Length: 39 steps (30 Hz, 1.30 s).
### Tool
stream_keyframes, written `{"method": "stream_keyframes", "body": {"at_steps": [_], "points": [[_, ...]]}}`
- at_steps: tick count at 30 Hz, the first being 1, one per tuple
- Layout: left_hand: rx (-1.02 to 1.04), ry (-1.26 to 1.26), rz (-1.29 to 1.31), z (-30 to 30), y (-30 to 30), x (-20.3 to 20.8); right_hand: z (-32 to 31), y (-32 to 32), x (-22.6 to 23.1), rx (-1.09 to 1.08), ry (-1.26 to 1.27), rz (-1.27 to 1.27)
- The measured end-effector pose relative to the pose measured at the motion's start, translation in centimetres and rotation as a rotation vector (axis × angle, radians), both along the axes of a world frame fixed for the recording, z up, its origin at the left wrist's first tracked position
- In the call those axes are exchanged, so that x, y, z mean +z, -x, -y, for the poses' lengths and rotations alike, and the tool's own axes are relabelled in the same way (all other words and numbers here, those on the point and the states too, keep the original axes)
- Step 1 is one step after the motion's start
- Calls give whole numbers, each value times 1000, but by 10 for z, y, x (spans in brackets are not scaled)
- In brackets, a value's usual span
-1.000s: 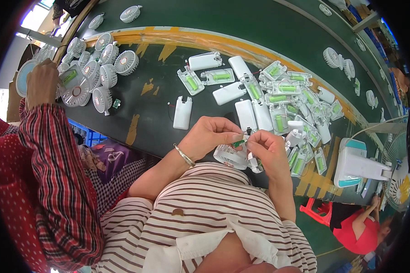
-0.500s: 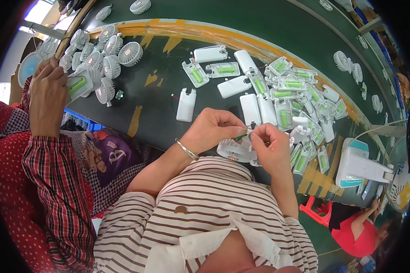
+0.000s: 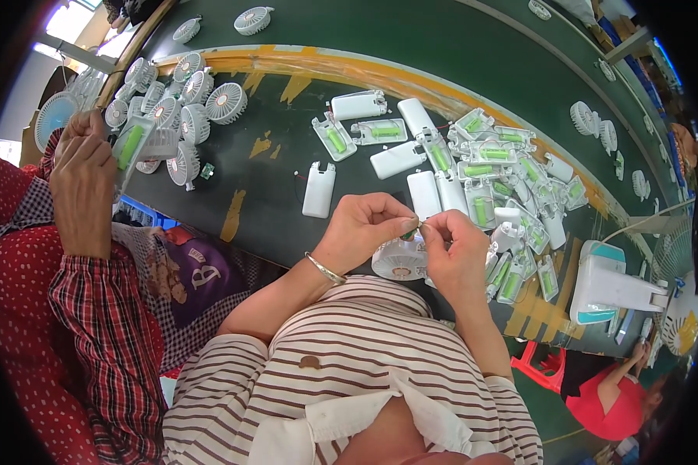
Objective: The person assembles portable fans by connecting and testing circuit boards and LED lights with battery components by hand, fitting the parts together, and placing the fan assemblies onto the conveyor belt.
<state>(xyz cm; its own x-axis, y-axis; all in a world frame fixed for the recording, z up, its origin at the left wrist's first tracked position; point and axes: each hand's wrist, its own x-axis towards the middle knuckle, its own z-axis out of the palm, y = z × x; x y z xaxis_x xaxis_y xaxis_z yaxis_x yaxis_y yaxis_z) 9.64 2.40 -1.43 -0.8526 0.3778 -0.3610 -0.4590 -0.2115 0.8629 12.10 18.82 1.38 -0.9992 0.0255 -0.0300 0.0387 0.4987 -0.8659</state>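
My left hand (image 3: 368, 231) is closed in a pinch on a small green circuit board (image 3: 410, 233), mostly covered by the fingertips. Against it, the thumb and fingers of my right hand (image 3: 455, 246) are pinched together, on something too small to make out. Just under both hands, close to my body at the table's edge, is a round white fan head (image 3: 399, 260), its grille partly hidden by my fingers. White handle casings (image 3: 424, 194) lie just beyond my hands.
A pile of casings with green batteries (image 3: 512, 167) spreads on the right. One white casing (image 3: 319, 190) lies apart. Fan heads (image 3: 163, 112) are heaped at left, beside a co-worker's hand (image 3: 84, 186) and a battery casing (image 3: 132, 147). A white-and-teal device (image 3: 609, 279) stands at the right.
My fingertips have drawn closer together over the circuit board. The fan head below has turned, showing more of its round face. The co-worker's battery casing is tilted more upright.
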Motion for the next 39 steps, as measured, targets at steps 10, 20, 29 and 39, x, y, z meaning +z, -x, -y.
{"method": "stream_keyframes", "body": {"at_steps": [10, 20, 29, 39], "points": [[19, 37, -192, -1, 6, -7, 3, 8, -2, 1, -24, -49], [165, -119, -36, -9, 3, -16, -1, 22, 0, -11, 159, 119], [246, -157, -123, -11, -3, -10, 6, 19, -4, -49, 191, 43], [181, 4, -358, -8, -2, -14, 8, 16, -8, -11, 26, -122]]}}
